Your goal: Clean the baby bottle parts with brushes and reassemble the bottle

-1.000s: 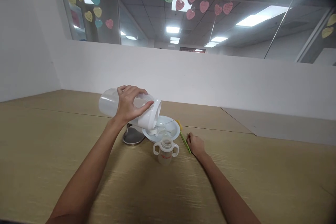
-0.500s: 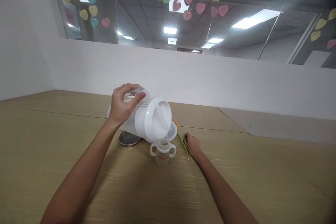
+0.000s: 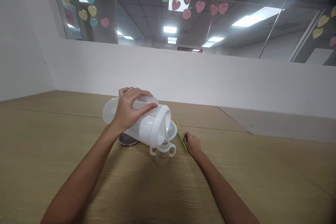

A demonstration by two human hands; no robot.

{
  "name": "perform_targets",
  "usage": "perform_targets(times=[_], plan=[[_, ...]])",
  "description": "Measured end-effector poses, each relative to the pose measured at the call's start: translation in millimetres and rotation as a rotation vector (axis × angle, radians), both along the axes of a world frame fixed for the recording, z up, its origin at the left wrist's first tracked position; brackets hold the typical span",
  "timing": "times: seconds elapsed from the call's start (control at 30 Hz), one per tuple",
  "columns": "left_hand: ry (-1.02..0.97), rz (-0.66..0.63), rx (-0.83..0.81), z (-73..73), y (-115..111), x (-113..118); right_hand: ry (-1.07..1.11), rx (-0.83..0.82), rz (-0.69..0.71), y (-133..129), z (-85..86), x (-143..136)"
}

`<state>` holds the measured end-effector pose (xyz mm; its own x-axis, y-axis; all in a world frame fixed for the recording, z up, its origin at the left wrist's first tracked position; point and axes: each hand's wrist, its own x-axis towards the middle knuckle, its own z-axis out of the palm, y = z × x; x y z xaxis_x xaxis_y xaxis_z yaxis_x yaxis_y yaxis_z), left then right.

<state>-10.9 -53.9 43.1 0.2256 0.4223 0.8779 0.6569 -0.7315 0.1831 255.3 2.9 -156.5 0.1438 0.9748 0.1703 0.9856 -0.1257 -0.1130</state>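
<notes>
My left hand (image 3: 128,110) grips the handle of a white pitcher (image 3: 148,129) with a translucent body. The pitcher lies tilted on its side in the air, its lid end low and to the right, over the mouth of a small two-handled bottle (image 3: 162,158) with red print. That bottle stands upright on the table. My right hand (image 3: 193,144) rests on the table with its fingers curled; whether they hold anything is hidden. Just left of it lies a brush with a green handle (image 3: 182,142) and a yellow head.
Behind the bottle is a white round dish (image 3: 172,130), partly covered by the pitcher. A round metal tray (image 3: 128,140) lies under the pitcher on the wooden table (image 3: 78,140). A white wall (image 3: 183,77) with windows above bounds the back.
The pitcher has tipped further, its base up and left and its lid end down closer to the bottle. My left hand has moved slightly right and down with it. My right hand is unmoved.
</notes>
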Motion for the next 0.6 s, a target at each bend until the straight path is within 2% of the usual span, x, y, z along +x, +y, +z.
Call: perform_targets(times=[0.27,0.6], plan=[[0.003,-0.033,0.023,-0.7,0.9,-0.3,0.004,-0.001,0.001,1.4,-1.2,1.3],[0.035,-0.003,0.015,-1.3,-2.2,0.1,-0.014,0.015,0.002,2.0,-4.1,1.5]])
